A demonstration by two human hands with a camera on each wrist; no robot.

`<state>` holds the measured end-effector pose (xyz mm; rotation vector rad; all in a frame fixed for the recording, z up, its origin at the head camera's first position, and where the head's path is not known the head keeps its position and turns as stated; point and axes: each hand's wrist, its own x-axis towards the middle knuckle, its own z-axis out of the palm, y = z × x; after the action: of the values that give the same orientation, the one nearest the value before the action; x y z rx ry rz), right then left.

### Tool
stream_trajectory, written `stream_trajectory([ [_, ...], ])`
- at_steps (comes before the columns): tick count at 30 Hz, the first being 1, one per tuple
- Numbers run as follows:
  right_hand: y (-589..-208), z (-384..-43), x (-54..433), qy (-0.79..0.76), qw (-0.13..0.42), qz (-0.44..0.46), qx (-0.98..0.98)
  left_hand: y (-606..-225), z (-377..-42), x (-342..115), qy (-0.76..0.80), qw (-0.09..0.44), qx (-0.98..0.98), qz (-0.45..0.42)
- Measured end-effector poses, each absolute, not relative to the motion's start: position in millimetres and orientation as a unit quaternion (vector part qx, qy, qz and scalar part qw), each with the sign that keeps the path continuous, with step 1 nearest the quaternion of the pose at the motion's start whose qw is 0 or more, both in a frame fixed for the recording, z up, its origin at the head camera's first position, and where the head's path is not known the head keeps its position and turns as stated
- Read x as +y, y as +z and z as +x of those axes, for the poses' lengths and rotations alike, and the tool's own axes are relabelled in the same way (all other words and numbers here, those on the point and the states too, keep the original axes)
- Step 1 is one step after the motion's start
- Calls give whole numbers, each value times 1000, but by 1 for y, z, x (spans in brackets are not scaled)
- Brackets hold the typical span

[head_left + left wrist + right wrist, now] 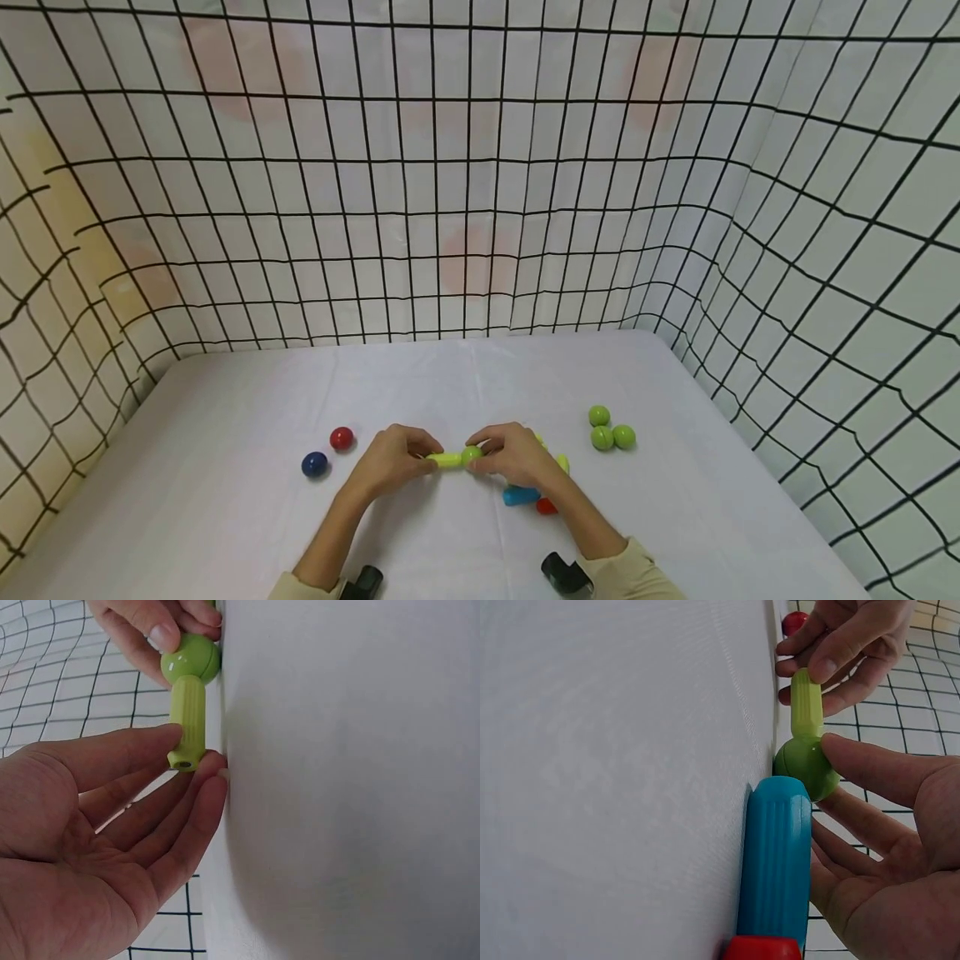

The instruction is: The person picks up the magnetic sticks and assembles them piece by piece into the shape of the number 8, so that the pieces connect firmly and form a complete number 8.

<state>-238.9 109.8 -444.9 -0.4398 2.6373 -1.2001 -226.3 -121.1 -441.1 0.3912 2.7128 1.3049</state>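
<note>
My left hand (397,458) pinches the end of a yellow-green ribbed handle (189,716) between thumb and fingers; a small hole shows in that end in the left wrist view. At the handle's other end sits a shiny green ball (191,658) with a seam round it. My right hand (513,454) holds this ball between thumb and fingertips. Ball and handle touch in line, low over the white table; whether they are joined I cannot tell. Near the right hand lie a blue ribbed handle (776,855) and a red piece (761,949), partly covered by the forearm in the head view.
A red ball (341,438) and a dark blue ball (315,464) lie left of the left hand. Three green balls (602,437) cluster at the right. Part of a yellow-green piece (562,462) shows behind the right wrist. Black netting (465,208) surrounds the white table (247,475).
</note>
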Motion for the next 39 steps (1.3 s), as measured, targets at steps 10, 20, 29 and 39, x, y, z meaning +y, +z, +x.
stream_trajectory([
  [10, -447, -242, 110, -411, 114, -152, 891, -442, -227, -125, 439, 69, 889, 108],
  [20, -444, -245, 113, -407, 131, -146, 892, -437, -228, -125, 450, 97, 885, 77],
  [29, -443, -248, 114, -418, 150, -135, 885, -439, -227, -124, 457, 104, 881, 61],
  [39, -442, -250, 112, -417, 155, -120, 887, -442, -226, -124, 467, 104, 877, 48],
])
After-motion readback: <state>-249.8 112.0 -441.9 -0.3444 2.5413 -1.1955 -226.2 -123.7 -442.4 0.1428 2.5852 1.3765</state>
